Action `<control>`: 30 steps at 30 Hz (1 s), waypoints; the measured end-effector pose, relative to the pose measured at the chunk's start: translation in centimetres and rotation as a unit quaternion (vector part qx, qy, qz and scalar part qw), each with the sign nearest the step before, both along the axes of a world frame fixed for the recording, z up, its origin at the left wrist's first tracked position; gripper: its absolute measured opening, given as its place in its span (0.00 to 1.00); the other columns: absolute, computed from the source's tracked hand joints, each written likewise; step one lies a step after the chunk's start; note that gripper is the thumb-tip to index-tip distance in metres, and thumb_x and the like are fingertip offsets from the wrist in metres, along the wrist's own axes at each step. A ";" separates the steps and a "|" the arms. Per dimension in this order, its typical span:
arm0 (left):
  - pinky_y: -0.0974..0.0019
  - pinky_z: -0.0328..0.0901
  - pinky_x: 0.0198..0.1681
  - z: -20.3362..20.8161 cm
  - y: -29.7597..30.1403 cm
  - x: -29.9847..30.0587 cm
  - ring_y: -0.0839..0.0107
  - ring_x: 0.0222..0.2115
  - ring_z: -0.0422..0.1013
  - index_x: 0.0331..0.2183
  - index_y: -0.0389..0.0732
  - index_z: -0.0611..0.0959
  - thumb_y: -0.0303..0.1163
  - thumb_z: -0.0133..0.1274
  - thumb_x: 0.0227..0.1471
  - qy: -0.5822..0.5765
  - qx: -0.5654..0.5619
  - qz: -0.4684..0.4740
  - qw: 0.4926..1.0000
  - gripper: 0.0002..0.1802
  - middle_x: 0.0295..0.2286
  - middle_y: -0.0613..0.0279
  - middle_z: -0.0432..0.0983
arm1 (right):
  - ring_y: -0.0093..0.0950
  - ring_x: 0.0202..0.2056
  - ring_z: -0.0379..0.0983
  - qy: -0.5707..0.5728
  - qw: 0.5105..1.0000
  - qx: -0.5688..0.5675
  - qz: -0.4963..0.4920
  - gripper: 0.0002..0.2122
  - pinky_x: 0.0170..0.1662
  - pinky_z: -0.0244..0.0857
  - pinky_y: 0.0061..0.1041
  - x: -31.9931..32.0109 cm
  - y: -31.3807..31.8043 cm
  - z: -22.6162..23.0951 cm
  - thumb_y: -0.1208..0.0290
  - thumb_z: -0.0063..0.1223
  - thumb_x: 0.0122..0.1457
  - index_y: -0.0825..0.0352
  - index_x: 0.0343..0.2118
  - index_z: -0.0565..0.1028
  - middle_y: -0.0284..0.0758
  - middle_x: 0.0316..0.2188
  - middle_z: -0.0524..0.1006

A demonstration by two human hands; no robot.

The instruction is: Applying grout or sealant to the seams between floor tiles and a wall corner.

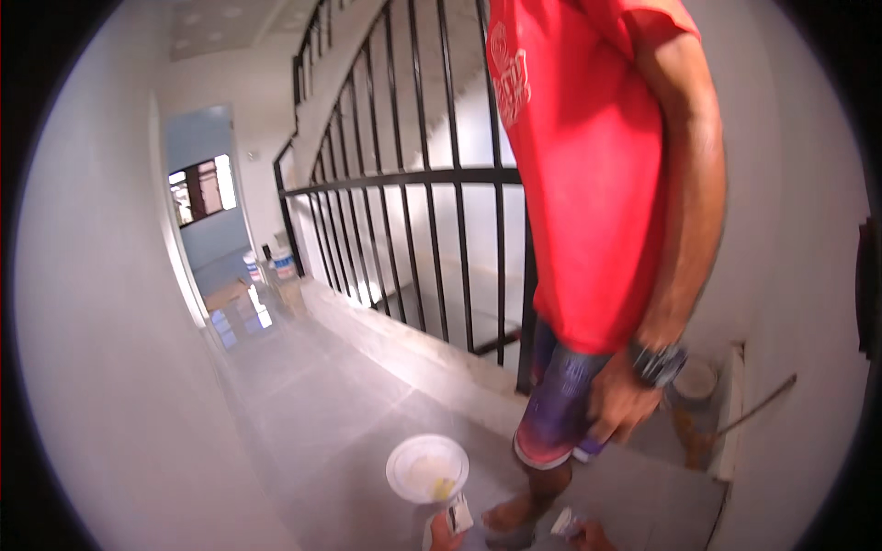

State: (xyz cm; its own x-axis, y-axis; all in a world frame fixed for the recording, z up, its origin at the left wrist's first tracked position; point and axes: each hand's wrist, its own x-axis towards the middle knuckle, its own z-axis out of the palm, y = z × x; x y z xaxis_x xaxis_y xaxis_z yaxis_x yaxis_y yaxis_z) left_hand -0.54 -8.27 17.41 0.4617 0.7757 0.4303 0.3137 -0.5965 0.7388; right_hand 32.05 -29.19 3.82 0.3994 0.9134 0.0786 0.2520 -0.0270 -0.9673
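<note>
At the lower edge, my left hand (446,535) is closed around a small flat piece, whitish with a dark mark (458,514), which looks like a putty knife blade. To its right, my right hand (593,535) grips a putty knife (564,522) with a pale, whitish blade. Both hands are cut off by the frame, and their handles are mostly hidden. Just beyond my left hand, a round white tub (393,466) stands on the floor. Whitish paste and a yellow patch show inside it.
Close by on the right stands a person in a red shirt (597,184), a bare foot near my hands. Black railings (423,176) line the stairwell behind. Paint buckets (283,265) stand by the far doorway. A stick (758,404) leans at the right, near another round container (695,378).
</note>
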 end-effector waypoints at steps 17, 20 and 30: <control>0.66 0.63 0.36 -10.2 2.7 -1.1 0.68 0.30 0.68 0.34 0.39 0.72 0.29 0.47 0.39 -0.426 -0.455 -0.058 0.780 0.14 0.28 0.65 0.71 | 0.18 0.27 0.61 0.224 0.973 0.048 0.037 0.06 0.27 0.58 0.23 -6.8 0.1 15.7 0.75 0.41 0.48 0.69 0.25 0.72 0.30 0.20 0.69; 0.68 0.62 0.37 -9.2 1.7 -1.2 0.70 0.31 0.68 0.36 0.40 0.72 0.29 0.50 0.37 -0.174 -0.174 0.013 0.969 0.17 0.29 0.62 0.70 | 0.20 0.25 0.61 0.152 0.988 0.021 -0.009 0.07 0.27 0.58 0.24 -7.2 -0.2 16.8 0.73 0.43 0.49 0.69 0.27 0.71 0.29 0.20 0.69; 0.66 0.63 0.38 -9.3 0.3 -1.3 0.69 0.32 0.68 0.37 0.40 0.71 0.31 0.53 0.36 -0.102 -0.066 0.055 0.991 0.20 0.31 0.63 0.71 | 0.24 0.30 0.65 -0.014 0.997 -0.061 -0.043 0.10 0.32 0.61 0.26 -5.0 -1.3 12.1 0.68 0.47 0.49 0.65 0.34 0.71 0.39 0.27 0.72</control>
State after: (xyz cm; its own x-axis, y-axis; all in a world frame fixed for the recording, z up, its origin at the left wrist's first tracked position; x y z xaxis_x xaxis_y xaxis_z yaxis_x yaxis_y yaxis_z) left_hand -1.85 -7.98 8.07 0.2845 0.8727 0.3969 0.2075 -0.4602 0.8632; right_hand 27.01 -30.46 15.88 0.4753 0.8797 -0.0180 0.2710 -0.1658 -0.9482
